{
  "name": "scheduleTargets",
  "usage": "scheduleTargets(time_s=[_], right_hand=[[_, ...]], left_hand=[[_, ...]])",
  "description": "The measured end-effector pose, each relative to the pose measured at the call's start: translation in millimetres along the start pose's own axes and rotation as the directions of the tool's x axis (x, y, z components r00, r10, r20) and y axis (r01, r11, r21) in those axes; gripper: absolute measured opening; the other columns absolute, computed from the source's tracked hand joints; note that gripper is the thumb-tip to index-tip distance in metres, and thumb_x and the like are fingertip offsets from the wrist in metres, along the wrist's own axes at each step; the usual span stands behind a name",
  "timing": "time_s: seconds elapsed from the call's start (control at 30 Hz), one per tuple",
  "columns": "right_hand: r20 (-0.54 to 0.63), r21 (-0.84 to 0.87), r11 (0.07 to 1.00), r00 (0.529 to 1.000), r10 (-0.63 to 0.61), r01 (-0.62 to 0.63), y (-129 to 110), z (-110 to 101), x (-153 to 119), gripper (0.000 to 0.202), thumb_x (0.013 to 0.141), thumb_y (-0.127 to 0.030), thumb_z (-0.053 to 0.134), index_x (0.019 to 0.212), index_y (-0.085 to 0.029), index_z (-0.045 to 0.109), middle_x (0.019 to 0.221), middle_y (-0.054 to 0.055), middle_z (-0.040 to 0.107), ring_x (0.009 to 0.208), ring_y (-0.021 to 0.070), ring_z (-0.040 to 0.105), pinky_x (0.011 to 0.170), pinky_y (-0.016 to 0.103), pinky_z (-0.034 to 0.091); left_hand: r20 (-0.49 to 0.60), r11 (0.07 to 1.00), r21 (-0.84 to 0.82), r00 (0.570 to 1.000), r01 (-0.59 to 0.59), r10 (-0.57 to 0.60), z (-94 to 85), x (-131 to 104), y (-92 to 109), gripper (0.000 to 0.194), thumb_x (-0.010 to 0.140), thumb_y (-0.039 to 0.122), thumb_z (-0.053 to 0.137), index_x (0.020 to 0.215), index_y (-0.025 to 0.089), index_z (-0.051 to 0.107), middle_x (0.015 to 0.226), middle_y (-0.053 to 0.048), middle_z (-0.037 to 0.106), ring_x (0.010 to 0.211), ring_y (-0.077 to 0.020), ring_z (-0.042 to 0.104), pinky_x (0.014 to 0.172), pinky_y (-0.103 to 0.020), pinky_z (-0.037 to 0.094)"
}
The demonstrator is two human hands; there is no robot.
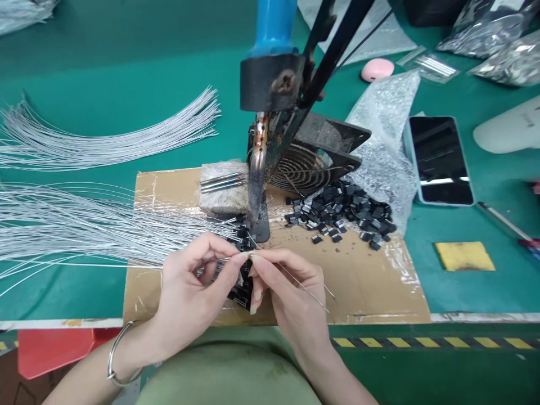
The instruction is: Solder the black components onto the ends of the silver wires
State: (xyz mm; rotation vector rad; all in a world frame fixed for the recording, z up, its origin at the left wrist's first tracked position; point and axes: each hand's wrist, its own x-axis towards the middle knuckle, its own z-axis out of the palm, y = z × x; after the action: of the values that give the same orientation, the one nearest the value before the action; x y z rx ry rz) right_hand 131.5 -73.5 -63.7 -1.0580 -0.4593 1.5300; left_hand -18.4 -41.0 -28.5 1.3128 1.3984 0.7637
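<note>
Thumb and forefinger of my left hand pinch the end of a thin pale wire. Close against it, my right hand pinches too, and thin wire trails out behind its fingers to the right. What lies between the two sets of fingertips is mostly covered. Just beyond them the soldering iron hangs tip down in a clamp. Below the tip and partly behind my fingers stand black connector parts. A spread bundle of white wires reaches in from the left, its ends near these parts.
A cardboard sheet covers the work area. Behind the iron sits a dusty fan, with a pile of small black connectors beside it. Rightward lie a phone, a yellow sponge and a pen. Another wire bundle rests at the back left.
</note>
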Motion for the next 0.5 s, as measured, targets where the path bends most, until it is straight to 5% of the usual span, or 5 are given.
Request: scheduleTargets(time_s=[0.5], right_hand=[[0.080, 0.042, 0.980, 0.978, 0.190, -0.194, -12.0, -8.8, 4.8, 0.014, 0.083, -0.034, 0.088, 0.078, -0.021, 0.084, 0.062, -0.002, 0.072, 0.039, 0.0074, 0.061, 0.037, 0.015, 0.052]], left_hand=[[0.065, 0.994, 0.091, 0.996, -0.059, 0.054, -2.4, 1.3, 7.0, 0.012, 0.095, 0.023, 0.069, 0.083, 0.019, 0.068, 0.070, -0.001, 0.066, 0.060, -0.0132, 0.055, 0.052, -0.026, 0.037]])
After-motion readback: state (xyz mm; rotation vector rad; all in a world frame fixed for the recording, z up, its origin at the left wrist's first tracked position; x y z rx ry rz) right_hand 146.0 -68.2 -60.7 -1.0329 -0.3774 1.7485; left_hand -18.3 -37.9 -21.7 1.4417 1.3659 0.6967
